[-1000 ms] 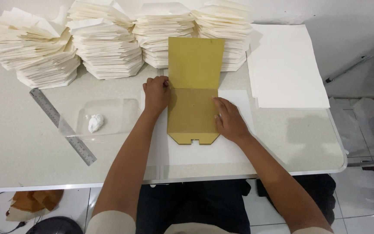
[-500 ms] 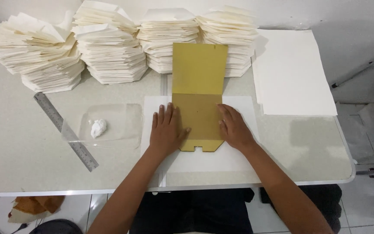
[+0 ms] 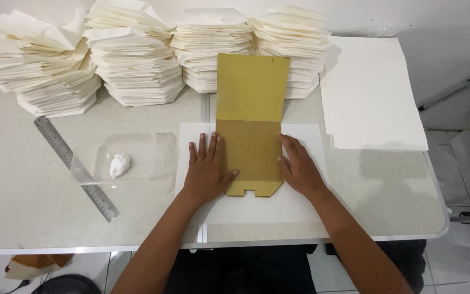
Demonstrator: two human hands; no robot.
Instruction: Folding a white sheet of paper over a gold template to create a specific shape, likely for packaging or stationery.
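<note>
Near edge of counter [image 3: 39, 239]: both forearms enter from below, converging toward the middle.

Left hand [image 3: 208, 169]: flat, fingers spread and extended, palm down. It rests on the white sheet [image 3: 246, 209] with the thumb and inner fingers touching the left long edge of the tan card template [image 3: 249, 155]. Nothing gripped.

Right hand [image 3: 299, 166]: also open and palm down, fingers pointing toward the far edge, pressed against the template's right long edge near its notched near end. Nothing gripped.

Template position: centre of counter, lying on the white sheet, squarely between the two hands. Long axis runs near-to-far, away from the person. Notched tab end is nearest the near edge; the lighter yellow upper half [image 3: 252, 87] extends to the far side and leans onto the stacks there. Both hands sit about level with the darker near half; neither is clearly closer.

Left of the sheet: clear plastic sheet [image 3: 148, 163] carrying a small white lump [image 3: 118, 165]; a steel ruler [image 3: 77, 169] lies diagonally just beside it.

Right far corner: flat pile of white paper [image 3: 373, 92].

Far edge: four stacks of folded cream paper [image 3: 134, 60] in a row.
</note>
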